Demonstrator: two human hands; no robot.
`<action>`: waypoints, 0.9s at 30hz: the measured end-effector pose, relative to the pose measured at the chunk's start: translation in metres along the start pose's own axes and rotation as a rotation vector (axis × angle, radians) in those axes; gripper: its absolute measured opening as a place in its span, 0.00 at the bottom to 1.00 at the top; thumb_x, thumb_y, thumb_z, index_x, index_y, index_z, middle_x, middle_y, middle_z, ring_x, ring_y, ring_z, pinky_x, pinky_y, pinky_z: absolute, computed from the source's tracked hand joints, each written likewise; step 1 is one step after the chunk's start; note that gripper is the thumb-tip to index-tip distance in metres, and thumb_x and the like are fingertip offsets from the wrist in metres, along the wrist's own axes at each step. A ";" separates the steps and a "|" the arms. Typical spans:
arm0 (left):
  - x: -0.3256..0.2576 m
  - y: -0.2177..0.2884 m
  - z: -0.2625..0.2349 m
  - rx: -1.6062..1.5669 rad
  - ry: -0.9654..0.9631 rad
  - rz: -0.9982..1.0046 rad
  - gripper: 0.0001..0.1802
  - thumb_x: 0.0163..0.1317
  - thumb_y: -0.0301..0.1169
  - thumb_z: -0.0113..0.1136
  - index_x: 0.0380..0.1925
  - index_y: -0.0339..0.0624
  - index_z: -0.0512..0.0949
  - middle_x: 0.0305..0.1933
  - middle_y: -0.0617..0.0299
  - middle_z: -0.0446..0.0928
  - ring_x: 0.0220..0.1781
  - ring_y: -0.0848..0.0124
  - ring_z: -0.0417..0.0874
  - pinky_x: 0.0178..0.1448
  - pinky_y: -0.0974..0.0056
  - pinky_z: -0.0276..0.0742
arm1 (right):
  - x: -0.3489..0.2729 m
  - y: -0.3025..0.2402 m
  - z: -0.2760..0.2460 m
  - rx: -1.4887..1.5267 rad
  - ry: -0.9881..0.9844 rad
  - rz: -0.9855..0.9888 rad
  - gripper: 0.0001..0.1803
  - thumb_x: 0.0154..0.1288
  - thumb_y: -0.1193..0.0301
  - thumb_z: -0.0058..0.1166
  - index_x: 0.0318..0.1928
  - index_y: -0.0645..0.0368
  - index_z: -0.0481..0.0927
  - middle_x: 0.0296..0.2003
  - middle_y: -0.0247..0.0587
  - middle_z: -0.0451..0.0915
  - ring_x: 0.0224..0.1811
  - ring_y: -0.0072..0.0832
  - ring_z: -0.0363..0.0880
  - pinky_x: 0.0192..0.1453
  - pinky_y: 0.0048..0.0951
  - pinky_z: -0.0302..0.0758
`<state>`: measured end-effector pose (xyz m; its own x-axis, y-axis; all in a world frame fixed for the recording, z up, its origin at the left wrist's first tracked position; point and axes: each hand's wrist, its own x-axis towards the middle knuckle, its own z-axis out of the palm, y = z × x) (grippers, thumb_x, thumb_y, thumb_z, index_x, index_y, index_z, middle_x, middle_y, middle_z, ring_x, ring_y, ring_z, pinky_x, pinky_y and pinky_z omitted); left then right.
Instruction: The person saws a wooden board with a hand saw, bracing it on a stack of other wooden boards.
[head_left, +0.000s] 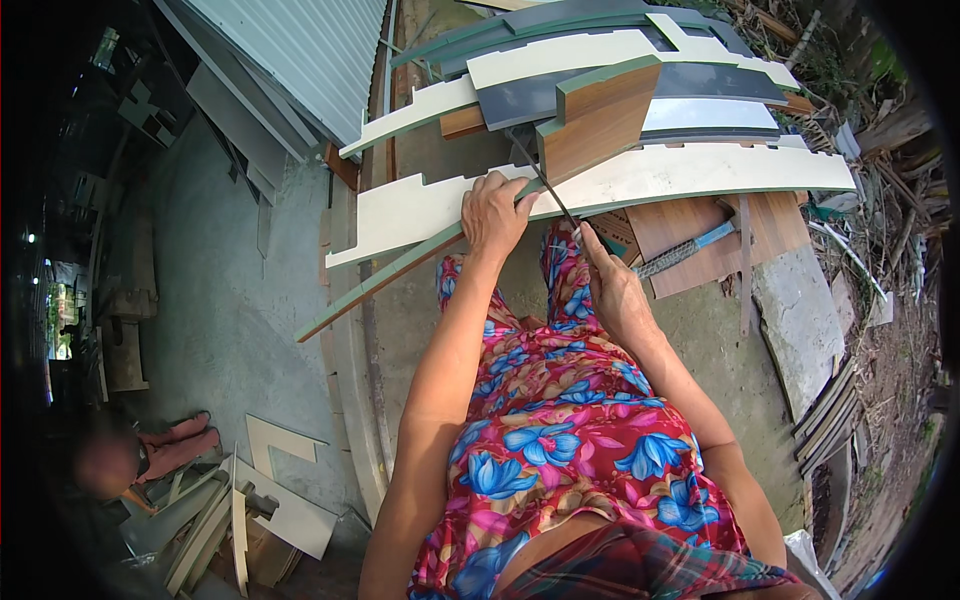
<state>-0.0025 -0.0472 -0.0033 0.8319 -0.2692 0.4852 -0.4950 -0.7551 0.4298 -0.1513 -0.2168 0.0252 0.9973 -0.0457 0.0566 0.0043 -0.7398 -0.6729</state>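
While the left hand pinched the narrow length of a notched wood-grain board between thumb and curled fingers, the right hand was closed around the near end of a thin dark hand tool, its index finger laid along it. That tool slanted up and away across the board's green edge, just right of the left thumb; whether it was a file or a saw could not be told. The board stood on edge in front of the person's knees, its broad stepped end tilted up at the far right and its slim end reaching toward the lower left. It crossed over a long white notched panel, beyond which more white and dark grey panels were layered.

Right of the right hand, a tool with a blue shaft and ridged grip rested over a brown wood-grain sheet. Floral-patterned clothing covered the person's lap and legs. At the upper left stood a corrugated metal sheet beside a concrete floor. Farther down that side, a co-worker in reddish trousers was near a heap of cut panel offcuts.
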 end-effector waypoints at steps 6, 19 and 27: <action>0.001 0.000 0.000 0.013 0.004 0.008 0.16 0.52 0.38 0.74 0.40 0.47 0.87 0.36 0.59 0.79 0.43 0.57 0.79 0.44 0.52 0.71 | 0.006 -0.005 0.007 -0.023 -0.013 0.008 0.38 0.66 0.80 0.48 0.76 0.50 0.57 0.37 0.68 0.79 0.40 0.61 0.82 0.45 0.54 0.77; 0.000 0.006 -0.005 0.036 -0.033 -0.043 0.15 0.52 0.37 0.73 0.40 0.47 0.87 0.36 0.60 0.80 0.45 0.57 0.81 0.46 0.53 0.73 | -0.006 0.006 0.006 -0.061 -0.080 -0.002 0.41 0.62 0.83 0.45 0.76 0.52 0.55 0.39 0.71 0.79 0.42 0.63 0.81 0.47 0.53 0.78; 0.002 0.004 -0.005 0.032 -0.019 -0.013 0.15 0.52 0.37 0.73 0.40 0.47 0.87 0.36 0.60 0.79 0.44 0.57 0.80 0.44 0.53 0.72 | 0.040 -0.004 0.016 -0.044 -0.023 -0.026 0.40 0.62 0.84 0.43 0.76 0.52 0.56 0.40 0.70 0.79 0.44 0.63 0.80 0.49 0.53 0.77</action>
<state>-0.0041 -0.0478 0.0033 0.8428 -0.2704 0.4654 -0.4763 -0.7774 0.4109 -0.1100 -0.2044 0.0184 0.9984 -0.0105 0.0564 0.0280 -0.7693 -0.6383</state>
